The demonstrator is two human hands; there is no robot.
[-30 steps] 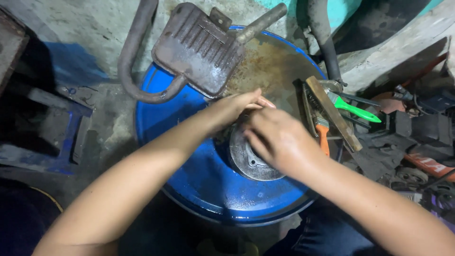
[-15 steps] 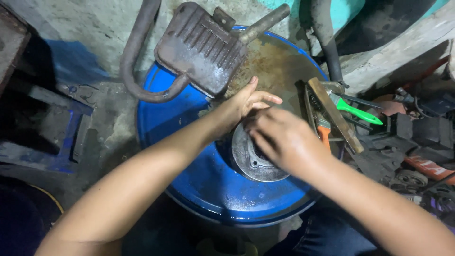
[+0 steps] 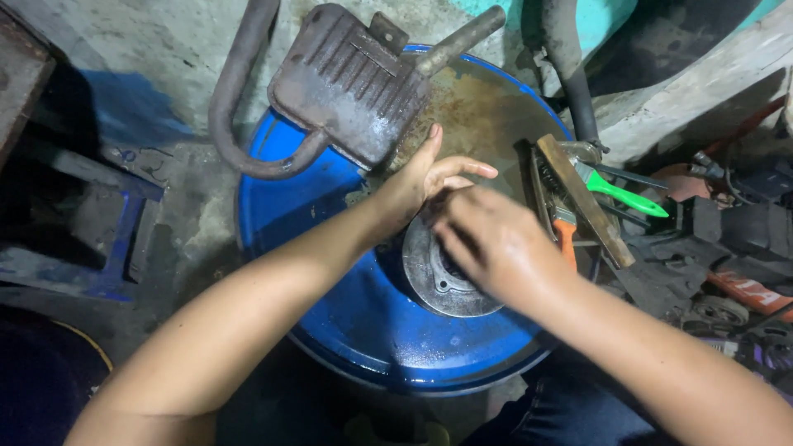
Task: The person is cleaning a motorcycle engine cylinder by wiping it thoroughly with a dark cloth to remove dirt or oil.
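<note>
We see a round metal disc (image 3: 438, 277) lying flat on the top of a blue drum (image 3: 330, 314), toward the drum's right half, and both hands are at it. The left hand (image 3: 421, 182) lies at the disc's far edge with its fingers (image 3: 462, 169) stretched out and spread; it grips nothing that we can make out, and it seems to rest against the rim of the disc. The right hand (image 3: 496, 244) lies over the right part of the disc, fingers bent down onto it. It is blurred, and it hides the place where it meets the metal, so we cannot tell whether it clasps the disc or only presses on it.

Behind the left hand a rusty muffler (image 3: 351, 83) sits on the far part of the drum, its bent pipe (image 3: 239, 116) hanging over the left edge and a short stub (image 3: 458, 37) pointing up to the right. The drum top around it is brown with rust.

Just right of the hands, at the drum's right edge, we see a flat wooden bar (image 3: 582, 198) lying slantwise over a tool with an orange handle (image 3: 566, 235), and a tool with a green handle (image 3: 624, 194) beside it. Further right, off the drum, lies dark clutter. On the floor at left stands a blue frame (image 3: 116, 239).
</note>
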